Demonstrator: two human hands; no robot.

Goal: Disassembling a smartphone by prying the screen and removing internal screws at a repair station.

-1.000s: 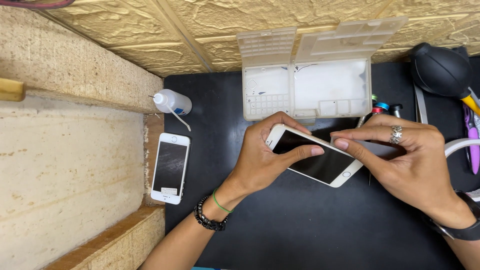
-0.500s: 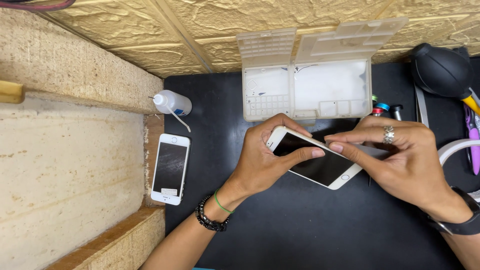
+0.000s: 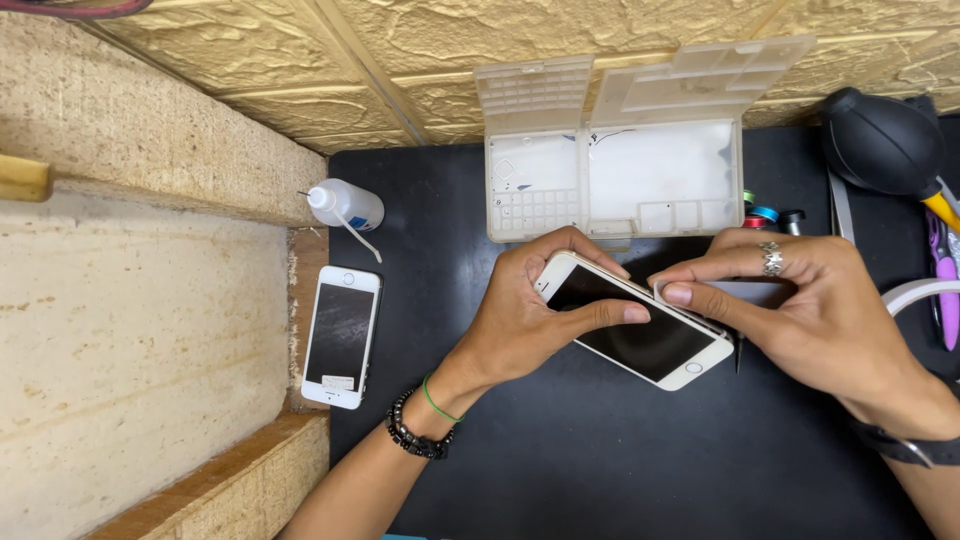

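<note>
A white smartphone (image 3: pixel 640 335) with a dark screen lies tilted over the black mat (image 3: pixel 600 470), held by both hands. My left hand (image 3: pixel 530 320) grips its top end, thumb across the screen and fingers curled over the upper edge. My right hand (image 3: pixel 800 310), wearing a ring, pinches the phone's far long edge with thumb and forefinger; a thin whitish piece shows at those fingertips, too small to identify. The phone's bottom end with the round button points toward the lower right.
A second white phone (image 3: pixel 343 335) lies at the mat's left edge beside a small white squeeze bottle (image 3: pixel 345 205). An open translucent parts box (image 3: pixel 615 170) stands behind the hands. A black air blower (image 3: pixel 880 140), purple tool (image 3: pixel 945 290) and small coloured caps (image 3: pixel 765 213) sit at right.
The right hand's fingers have slid along the phone's far edge and pinched tighter there. The left thumb stays on the screen and the phone has barely shifted.
</note>
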